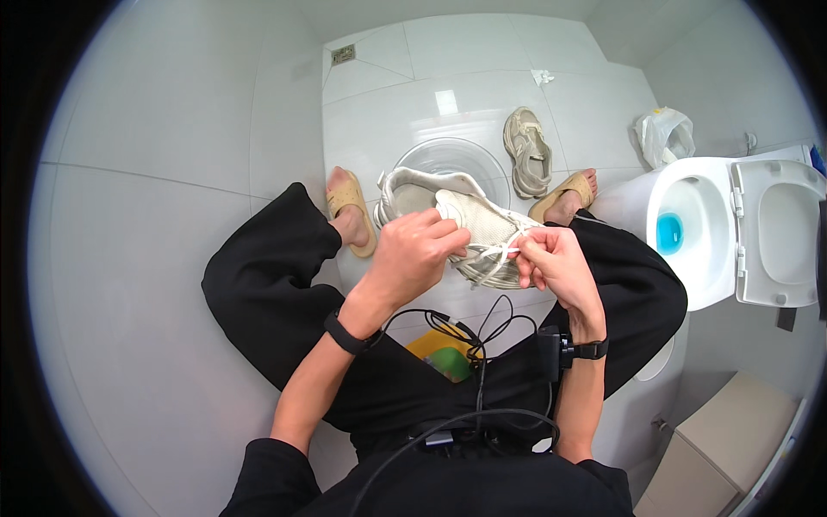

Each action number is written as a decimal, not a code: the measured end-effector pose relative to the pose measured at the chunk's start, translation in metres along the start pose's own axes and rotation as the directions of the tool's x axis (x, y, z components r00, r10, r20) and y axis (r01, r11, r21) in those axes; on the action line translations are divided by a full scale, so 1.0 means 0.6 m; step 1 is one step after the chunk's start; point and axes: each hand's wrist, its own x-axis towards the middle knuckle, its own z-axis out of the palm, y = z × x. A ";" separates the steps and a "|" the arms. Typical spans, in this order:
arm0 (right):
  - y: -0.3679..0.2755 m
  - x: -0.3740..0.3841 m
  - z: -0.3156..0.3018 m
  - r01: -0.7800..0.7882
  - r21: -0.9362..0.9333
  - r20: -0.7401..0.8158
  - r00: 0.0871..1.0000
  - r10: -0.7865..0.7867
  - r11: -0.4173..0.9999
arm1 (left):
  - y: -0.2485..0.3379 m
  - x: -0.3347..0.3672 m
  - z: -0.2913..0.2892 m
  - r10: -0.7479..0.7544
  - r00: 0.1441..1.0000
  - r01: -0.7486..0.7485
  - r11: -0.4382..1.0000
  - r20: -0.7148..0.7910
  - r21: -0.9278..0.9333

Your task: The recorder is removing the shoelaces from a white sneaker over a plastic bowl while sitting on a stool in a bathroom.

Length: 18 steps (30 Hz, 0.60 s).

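Observation:
A cream-white sneaker [469, 211] sits in front of me between my knees, its opening toward the left and its laces toward the right. My left hand [415, 252] is closed at the side of the tongue, beside the laces; its curled fingers hide whether they grip tongue or lace. With thumb and forefinger, my right hand [551, 263] pinches a white shoelace [500, 252] over the front of the sneaker. Behind the sneaker, partly covered by it, stands a clear round basin [452, 148]. The second sneaker [527, 153], beige, lies on the floor right of the basin.
On the right stands a toilet [715, 241] with its lid up and blue water inside. Behind it is a bin with a white plastic bag [663, 136]. Black cables [482, 345] hang over my lap, above a yellow and green item [448, 358]. A floor drain [343, 54] lies far left.

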 end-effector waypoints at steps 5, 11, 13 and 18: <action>-0.005 0.001 -0.023 0.033 0.039 -0.060 0.998 -0.031 0.999 | -0.012 0.000 -0.022 -0.010 1.000 0.011 0.998 -0.025 0.054; 0.019 0.006 0.027 0.205 -0.271 -0.201 0.943 -0.264 0.940 | -0.026 -0.001 -0.022 0.036 0.997 -0.037 0.999 -0.065 -0.021; 0.006 0.006 0.060 0.454 -0.608 -0.183 0.718 -0.671 0.651 | -0.030 -0.003 -0.024 -0.007 1.000 0.007 0.999 -0.003 -0.042; 0.004 0.005 0.065 0.518 -0.601 0.050 0.784 -0.618 0.609 | -0.032 -0.006 -0.040 0.014 0.999 -0.015 1.000 0.031 0.013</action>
